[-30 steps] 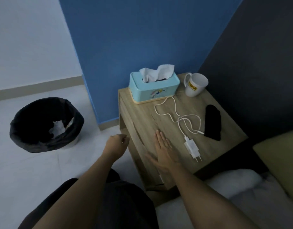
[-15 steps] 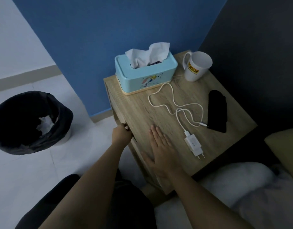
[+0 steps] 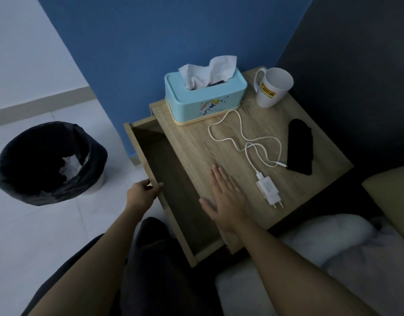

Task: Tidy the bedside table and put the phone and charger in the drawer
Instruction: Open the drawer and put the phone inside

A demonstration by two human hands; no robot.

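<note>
The wooden bedside table (image 3: 192,144) carries a black phone (image 3: 300,147) near its right edge and a white charger (image 3: 268,190) with its looped cable (image 3: 244,135) beside the phone. The drawer (image 3: 137,147) stands pulled out to the left, and its inside looks dark and bare. My left hand (image 3: 141,195) grips the drawer's front edge. My right hand (image 3: 227,199) lies flat, fingers apart, on the tabletop just left of the charger plug.
A light-blue tissue box (image 3: 205,99) and a white mug (image 3: 273,87) stand at the back of the table against the blue wall. A black-lined bin (image 3: 50,163) with crumpled tissue sits on the floor to the left. Bedding and a pillow (image 3: 392,197) lie at the right.
My left hand took hold of the drawer front and pulled the drawer out to the left. My right hand stayed flat on the tabletop.
</note>
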